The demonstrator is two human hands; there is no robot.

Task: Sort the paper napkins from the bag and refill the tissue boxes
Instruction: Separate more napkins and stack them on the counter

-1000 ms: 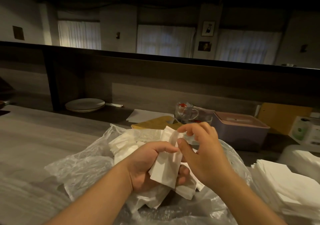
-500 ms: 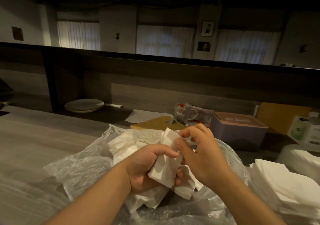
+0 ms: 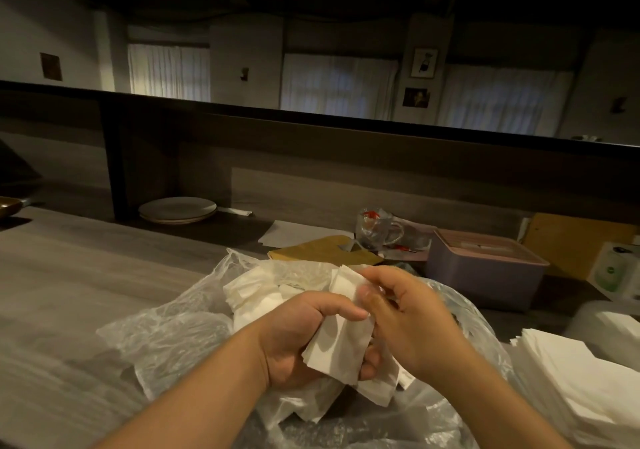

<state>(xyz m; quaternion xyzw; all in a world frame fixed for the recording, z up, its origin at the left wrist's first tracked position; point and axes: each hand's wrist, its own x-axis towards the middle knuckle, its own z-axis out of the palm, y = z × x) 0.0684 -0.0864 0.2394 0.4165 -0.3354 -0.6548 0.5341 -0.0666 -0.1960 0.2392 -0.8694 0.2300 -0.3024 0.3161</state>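
Note:
A clear plastic bag [image 3: 166,338] lies open on the wooden counter [image 3: 76,275], with loose white napkins [image 3: 252,289] inside it. My left hand [image 3: 294,341] grips a small bundle of folded white napkins [image 3: 337,344] above the bag. My right hand [image 3: 412,317] pinches the top edge of that bundle with thumb and fingers. A neat stack of white napkins [image 3: 581,386] lies at the right. A pink tissue box [image 3: 481,272] with a slotted lid stands behind the bag.
Stacked plates [image 3: 178,209] sit at the back left. A glass mug [image 3: 375,229], a sheet of paper [image 3: 294,237] and a brown envelope [image 3: 322,253] lie behind the bag. A white carton with a green label [image 3: 613,272] stands at the far right beside a cardboard piece [image 3: 575,241].
My right hand's fingers have slid slightly down and closed tighter on the top edge of the bundle. My left hand keeps its grip in the same place.

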